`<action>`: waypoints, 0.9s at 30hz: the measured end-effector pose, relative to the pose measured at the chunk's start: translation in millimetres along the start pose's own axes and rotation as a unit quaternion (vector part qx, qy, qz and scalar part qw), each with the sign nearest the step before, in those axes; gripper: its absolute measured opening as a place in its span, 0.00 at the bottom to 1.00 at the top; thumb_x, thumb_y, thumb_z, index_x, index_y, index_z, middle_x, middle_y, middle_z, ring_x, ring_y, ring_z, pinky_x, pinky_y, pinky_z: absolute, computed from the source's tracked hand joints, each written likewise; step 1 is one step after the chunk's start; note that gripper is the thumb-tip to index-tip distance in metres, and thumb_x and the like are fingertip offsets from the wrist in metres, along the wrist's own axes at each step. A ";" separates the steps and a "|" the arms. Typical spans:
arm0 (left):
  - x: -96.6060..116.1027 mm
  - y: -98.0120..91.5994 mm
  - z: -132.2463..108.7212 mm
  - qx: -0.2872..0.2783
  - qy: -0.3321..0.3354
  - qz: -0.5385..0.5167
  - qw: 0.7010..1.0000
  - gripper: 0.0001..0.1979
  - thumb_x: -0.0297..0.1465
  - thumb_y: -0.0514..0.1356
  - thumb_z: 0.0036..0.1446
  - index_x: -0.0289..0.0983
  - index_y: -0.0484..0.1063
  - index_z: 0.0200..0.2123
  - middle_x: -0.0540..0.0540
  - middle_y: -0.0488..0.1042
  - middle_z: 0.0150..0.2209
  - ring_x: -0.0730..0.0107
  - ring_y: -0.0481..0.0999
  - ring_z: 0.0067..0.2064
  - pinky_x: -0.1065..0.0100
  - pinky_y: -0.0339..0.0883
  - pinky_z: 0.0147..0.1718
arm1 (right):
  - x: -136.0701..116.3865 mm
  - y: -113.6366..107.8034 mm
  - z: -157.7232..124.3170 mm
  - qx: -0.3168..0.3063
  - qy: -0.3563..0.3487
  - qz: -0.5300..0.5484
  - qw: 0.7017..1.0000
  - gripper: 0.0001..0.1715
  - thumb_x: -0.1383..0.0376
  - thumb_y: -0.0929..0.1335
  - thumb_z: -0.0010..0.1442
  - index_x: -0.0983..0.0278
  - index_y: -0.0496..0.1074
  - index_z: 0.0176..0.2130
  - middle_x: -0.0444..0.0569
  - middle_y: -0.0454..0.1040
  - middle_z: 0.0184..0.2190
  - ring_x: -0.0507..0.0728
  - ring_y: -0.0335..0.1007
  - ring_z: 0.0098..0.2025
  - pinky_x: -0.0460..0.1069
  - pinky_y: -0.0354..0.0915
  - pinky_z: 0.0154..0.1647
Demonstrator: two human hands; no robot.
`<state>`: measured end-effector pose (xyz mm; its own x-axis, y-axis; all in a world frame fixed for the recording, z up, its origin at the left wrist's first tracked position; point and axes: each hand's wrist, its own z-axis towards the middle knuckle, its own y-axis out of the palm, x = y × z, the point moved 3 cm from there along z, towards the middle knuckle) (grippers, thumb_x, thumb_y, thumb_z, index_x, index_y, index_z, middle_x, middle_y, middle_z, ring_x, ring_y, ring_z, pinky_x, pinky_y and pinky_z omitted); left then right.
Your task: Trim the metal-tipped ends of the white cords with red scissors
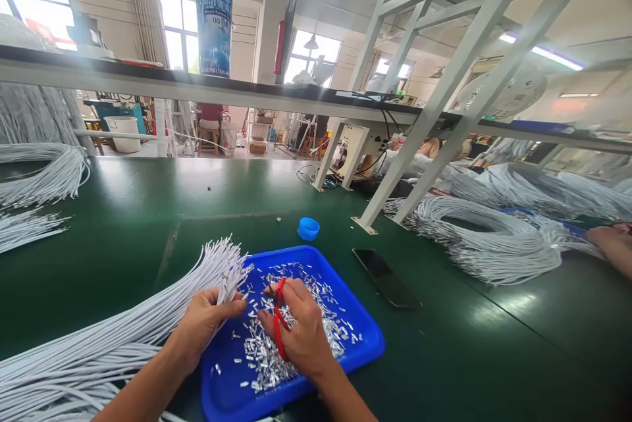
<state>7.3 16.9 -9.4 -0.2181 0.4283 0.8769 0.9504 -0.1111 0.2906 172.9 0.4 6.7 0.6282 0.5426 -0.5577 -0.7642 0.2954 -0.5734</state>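
My left hand (pixel 205 320) is closed around the ends of a thick bundle of white cords (pixel 113 336) that fans out to the left over the green table. My right hand (pixel 299 330) is closed on a red-handled cutting tool (pixel 280 316), held above a blue tray (pixel 358 316). The tray holds several small silvery cut pieces (pixel 266 359). The cord ends sit at the tray's left edge, just beside the tool.
A black phone (pixel 385 277) lies right of the tray and a blue cap (pixel 309 228) sits behind it. More white cord coils (pixel 488 237) lie at right, and others (pixel 39 175) at far left. Another person's hand (pixel 612 247) rests at the right edge. White frame legs (pixel 375 211) stand mid-table.
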 end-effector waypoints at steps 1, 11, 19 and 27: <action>0.4 -0.8 -0.4 0.003 -0.006 -0.009 1.000 0.15 0.34 0.70 0.35 0.34 0.73 0.27 0.49 0.75 0.21 0.71 0.72 0.23 0.72 0.63 0.24 | 2.9 -2.9 0.7 0.009 -0.017 -0.054 0.998 0.10 0.62 0.67 0.52 0.64 0.70 0.35 0.49 0.71 0.31 0.57 0.64 0.34 0.50 0.59 0.36; -1.7 -3.8 1.0 -0.001 0.010 -0.015 1.000 0.14 0.33 0.71 0.34 0.34 0.73 0.25 0.51 0.75 0.20 0.75 0.71 0.22 0.74 0.63 0.23 | 9.1 6.2 -4.4 0.030 -0.098 -0.270 0.958 0.09 0.69 0.63 0.56 0.63 0.68 0.25 0.46 0.70 0.24 0.54 0.60 0.29 0.48 0.50 0.32; 1.6 -4.9 1.5 -0.034 0.002 -0.035 0.999 0.15 0.32 0.71 0.37 0.33 0.76 0.30 0.46 0.78 0.25 0.69 0.75 0.26 0.71 0.67 0.28 | 19.1 7.9 -8.5 0.025 -0.067 -0.264 0.962 0.16 0.69 0.62 0.59 0.64 0.67 0.20 0.46 0.68 0.20 0.53 0.60 0.25 0.48 0.48 0.27; 7.3 -10.2 1.7 -0.062 0.024 -0.043 0.997 0.19 0.32 0.71 0.34 0.30 0.77 0.33 0.40 0.79 0.28 0.61 0.77 0.29 0.64 0.69 0.32 | 13.7 -7.3 8.5 -0.049 0.106 0.017 0.993 0.10 0.58 0.67 0.55 0.63 0.71 0.33 0.48 0.71 0.32 0.55 0.65 0.35 0.47 0.57 0.35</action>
<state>-3.6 22.6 -6.6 -0.3115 0.3984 0.8627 0.8936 -0.1859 0.4085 185.9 12.3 8.4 0.6274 0.3706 -0.6848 -0.7735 0.1956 -0.6028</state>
